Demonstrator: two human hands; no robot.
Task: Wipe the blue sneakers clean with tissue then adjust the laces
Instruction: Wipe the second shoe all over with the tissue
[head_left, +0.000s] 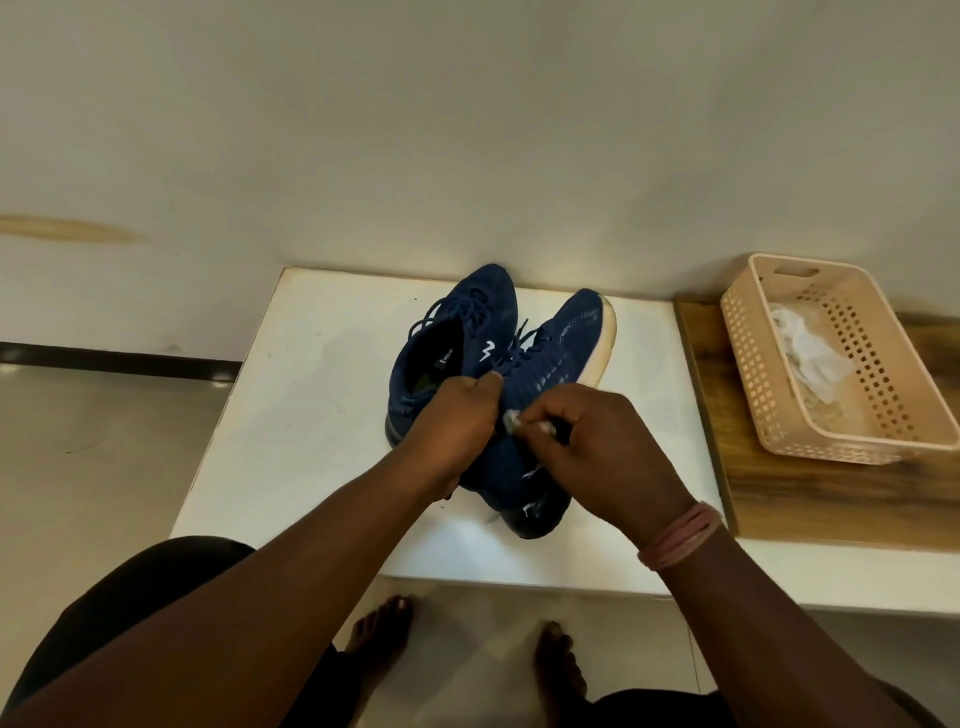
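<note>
Two dark blue sneakers stand on a white table (270, 415). The left sneaker (441, 343) sits upright with its opening toward me. The right sneaker (550, 353) is tipped on its side, its white sole facing right. My left hand (457, 415) grips the right sneaker's collar. My right hand (597, 447) pinches a small wad of white tissue (511, 420) and presses it against that sneaker's side. The dark blue laces (467, 312) lie loose over both tongues.
A peach perforated plastic basket (769, 415) with crumpled white tissues inside stands on a wooden board (769, 499) at the right. A wall runs behind the table. My bare feet are on the tiled floor below the table's front edge.
</note>
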